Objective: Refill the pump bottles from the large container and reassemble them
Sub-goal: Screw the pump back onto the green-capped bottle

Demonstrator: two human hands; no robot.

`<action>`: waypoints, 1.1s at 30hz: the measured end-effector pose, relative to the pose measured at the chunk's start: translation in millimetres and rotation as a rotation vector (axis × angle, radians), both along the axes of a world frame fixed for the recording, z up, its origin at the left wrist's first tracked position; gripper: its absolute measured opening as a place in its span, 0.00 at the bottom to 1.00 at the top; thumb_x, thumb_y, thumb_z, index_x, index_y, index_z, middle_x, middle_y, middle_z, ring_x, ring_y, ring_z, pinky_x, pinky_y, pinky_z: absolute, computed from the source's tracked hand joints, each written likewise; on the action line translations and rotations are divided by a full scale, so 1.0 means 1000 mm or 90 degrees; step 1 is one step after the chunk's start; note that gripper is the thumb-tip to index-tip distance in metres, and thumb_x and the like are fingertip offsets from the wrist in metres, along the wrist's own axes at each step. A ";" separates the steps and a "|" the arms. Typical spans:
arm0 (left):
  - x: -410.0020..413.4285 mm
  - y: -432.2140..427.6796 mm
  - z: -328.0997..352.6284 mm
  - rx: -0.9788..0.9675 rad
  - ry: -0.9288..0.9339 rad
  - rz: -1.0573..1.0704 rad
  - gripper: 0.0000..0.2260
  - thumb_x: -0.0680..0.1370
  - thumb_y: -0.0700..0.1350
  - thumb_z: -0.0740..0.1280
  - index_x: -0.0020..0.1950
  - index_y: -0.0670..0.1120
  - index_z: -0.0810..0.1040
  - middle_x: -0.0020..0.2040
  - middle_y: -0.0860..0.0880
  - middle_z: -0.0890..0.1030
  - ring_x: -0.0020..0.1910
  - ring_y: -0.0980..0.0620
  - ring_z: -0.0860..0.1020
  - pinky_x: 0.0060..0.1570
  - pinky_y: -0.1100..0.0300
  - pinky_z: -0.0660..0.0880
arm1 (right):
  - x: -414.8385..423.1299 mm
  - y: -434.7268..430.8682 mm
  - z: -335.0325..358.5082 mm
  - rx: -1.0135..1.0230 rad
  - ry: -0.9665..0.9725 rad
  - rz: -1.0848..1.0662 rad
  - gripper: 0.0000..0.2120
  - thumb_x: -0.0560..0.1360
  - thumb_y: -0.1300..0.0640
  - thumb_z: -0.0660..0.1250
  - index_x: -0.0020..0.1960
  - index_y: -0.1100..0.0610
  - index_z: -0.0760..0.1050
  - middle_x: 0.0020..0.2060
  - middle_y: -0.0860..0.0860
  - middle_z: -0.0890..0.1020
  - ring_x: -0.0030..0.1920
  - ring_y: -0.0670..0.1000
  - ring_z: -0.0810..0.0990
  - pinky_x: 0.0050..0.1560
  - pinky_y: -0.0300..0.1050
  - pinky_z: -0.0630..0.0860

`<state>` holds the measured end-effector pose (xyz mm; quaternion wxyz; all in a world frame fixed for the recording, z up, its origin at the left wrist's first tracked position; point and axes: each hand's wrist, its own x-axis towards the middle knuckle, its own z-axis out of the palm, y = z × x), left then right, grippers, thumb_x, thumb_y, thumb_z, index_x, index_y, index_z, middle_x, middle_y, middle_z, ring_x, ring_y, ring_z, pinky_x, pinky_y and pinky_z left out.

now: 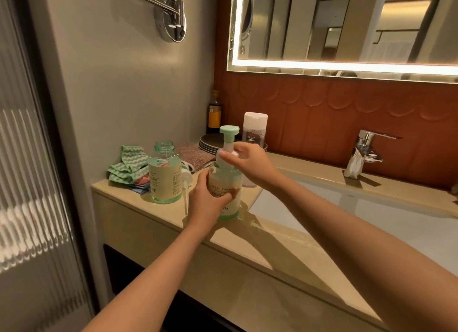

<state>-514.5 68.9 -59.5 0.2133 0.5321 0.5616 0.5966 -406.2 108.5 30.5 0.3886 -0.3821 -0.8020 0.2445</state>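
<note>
Left hand (207, 197) gripped the pump bottle (223, 181) upright on the table (148, 209), steadying it while the right hand (251, 163) pinched its pump collar (223, 165), apparently to screw it tight; the second bottle (164, 176) stood open nearby.

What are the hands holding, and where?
Both hold the same pump bottle: the left hand grips its labelled body, the right hand grips the white pump collar on top.

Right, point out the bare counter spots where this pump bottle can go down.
Free: the counter strip in front of the sink, right of the pump bottle; also the ledge between sink and faucet. Crowded: the left corner, with open bottle, cloths and plates.
</note>
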 end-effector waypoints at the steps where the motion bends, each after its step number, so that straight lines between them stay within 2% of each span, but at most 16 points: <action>1: 0.000 0.000 0.000 0.002 0.002 0.001 0.30 0.68 0.47 0.75 0.67 0.50 0.68 0.60 0.52 0.77 0.62 0.51 0.73 0.62 0.49 0.72 | -0.001 0.000 -0.003 0.009 0.012 -0.026 0.20 0.73 0.47 0.68 0.59 0.58 0.76 0.56 0.52 0.80 0.55 0.50 0.78 0.53 0.44 0.75; 3: 0.000 0.000 -0.001 0.004 0.003 0.001 0.30 0.67 0.47 0.76 0.66 0.51 0.68 0.59 0.52 0.77 0.61 0.52 0.73 0.61 0.49 0.73 | -0.001 0.001 -0.005 0.059 -0.011 -0.080 0.22 0.72 0.43 0.67 0.58 0.58 0.77 0.54 0.51 0.81 0.52 0.48 0.77 0.51 0.45 0.76; 6: 0.000 0.000 0.000 0.009 0.004 0.000 0.29 0.67 0.49 0.75 0.65 0.51 0.69 0.59 0.52 0.78 0.60 0.52 0.74 0.60 0.49 0.73 | 0.003 0.002 -0.002 0.121 -0.068 -0.116 0.25 0.74 0.39 0.61 0.56 0.59 0.79 0.52 0.52 0.82 0.51 0.50 0.80 0.52 0.51 0.78; 8: 0.000 0.000 0.000 0.016 0.006 -0.002 0.29 0.67 0.50 0.75 0.66 0.51 0.68 0.59 0.53 0.77 0.60 0.52 0.74 0.59 0.50 0.74 | 0.007 0.003 0.000 0.142 -0.091 -0.119 0.23 0.76 0.41 0.59 0.55 0.59 0.79 0.52 0.52 0.83 0.52 0.50 0.80 0.52 0.50 0.78; 12: 0.001 -0.001 -0.001 0.018 0.008 -0.003 0.30 0.68 0.50 0.75 0.67 0.51 0.68 0.60 0.53 0.77 0.60 0.52 0.74 0.59 0.51 0.74 | 0.011 0.004 0.000 0.136 -0.079 -0.132 0.18 0.75 0.43 0.63 0.52 0.58 0.75 0.50 0.52 0.81 0.50 0.49 0.79 0.51 0.49 0.78; 14: 0.000 -0.001 -0.001 0.021 0.010 0.000 0.30 0.68 0.49 0.75 0.67 0.51 0.68 0.60 0.53 0.77 0.60 0.53 0.74 0.58 0.51 0.74 | 0.009 0.005 -0.001 0.076 -0.032 -0.109 0.18 0.75 0.45 0.64 0.57 0.57 0.71 0.55 0.52 0.79 0.54 0.51 0.78 0.54 0.51 0.77; 17: 0.000 -0.001 0.000 0.025 0.011 0.004 0.29 0.68 0.48 0.75 0.66 0.50 0.69 0.59 0.53 0.77 0.59 0.53 0.74 0.58 0.51 0.74 | 0.007 0.003 -0.004 -0.036 0.014 0.002 0.22 0.79 0.49 0.59 0.69 0.57 0.65 0.65 0.53 0.74 0.63 0.53 0.73 0.60 0.49 0.74; 19: 0.000 -0.001 -0.001 0.023 0.013 0.002 0.29 0.68 0.48 0.75 0.66 0.50 0.69 0.59 0.53 0.77 0.59 0.52 0.74 0.59 0.51 0.74 | 0.007 0.001 -0.008 -0.018 0.011 0.011 0.20 0.79 0.49 0.58 0.67 0.58 0.70 0.62 0.53 0.77 0.61 0.51 0.75 0.54 0.41 0.75; 21: 0.000 -0.001 -0.001 0.023 0.013 0.003 0.29 0.68 0.49 0.75 0.66 0.50 0.69 0.59 0.53 0.77 0.60 0.52 0.74 0.59 0.49 0.74 | 0.007 0.002 -0.008 0.026 0.029 -0.035 0.19 0.76 0.46 0.63 0.60 0.58 0.75 0.56 0.52 0.80 0.55 0.49 0.78 0.47 0.36 0.74; 24: -0.001 0.001 -0.002 0.015 0.010 0.006 0.30 0.67 0.49 0.75 0.67 0.51 0.68 0.60 0.53 0.77 0.61 0.52 0.73 0.60 0.47 0.73 | 0.003 0.007 -0.004 0.026 0.012 -0.092 0.20 0.70 0.40 0.68 0.51 0.55 0.73 0.49 0.50 0.80 0.49 0.49 0.79 0.46 0.42 0.78; 26: -0.001 0.002 -0.003 0.009 0.008 0.009 0.31 0.67 0.49 0.75 0.67 0.52 0.68 0.61 0.53 0.77 0.62 0.51 0.73 0.60 0.47 0.73 | 0.001 0.008 -0.001 0.020 -0.015 -0.102 0.22 0.70 0.40 0.68 0.52 0.56 0.69 0.50 0.52 0.79 0.50 0.51 0.78 0.50 0.48 0.78; 29: -0.001 0.003 -0.003 0.006 0.007 0.007 0.31 0.67 0.49 0.76 0.67 0.52 0.68 0.61 0.53 0.76 0.63 0.51 0.73 0.61 0.47 0.73 | -0.003 0.004 -0.003 -0.032 -0.002 -0.004 0.23 0.76 0.45 0.63 0.65 0.55 0.65 0.62 0.53 0.74 0.61 0.53 0.74 0.55 0.47 0.74; 31: -0.001 0.003 -0.003 0.004 0.007 0.007 0.31 0.67 0.49 0.76 0.67 0.52 0.67 0.62 0.53 0.76 0.63 0.51 0.72 0.61 0.46 0.72 | -0.005 0.003 -0.009 -0.024 0.002 0.016 0.20 0.77 0.46 0.60 0.64 0.56 0.69 0.57 0.52 0.77 0.59 0.53 0.76 0.51 0.43 0.75; 33: -0.001 0.002 -0.002 0.004 0.007 0.006 0.31 0.67 0.50 0.76 0.67 0.52 0.68 0.62 0.53 0.76 0.63 0.51 0.72 0.61 0.47 0.72 | -0.007 0.003 -0.010 0.054 -0.031 -0.069 0.22 0.74 0.41 0.62 0.58 0.57 0.74 0.50 0.51 0.80 0.52 0.52 0.79 0.47 0.44 0.77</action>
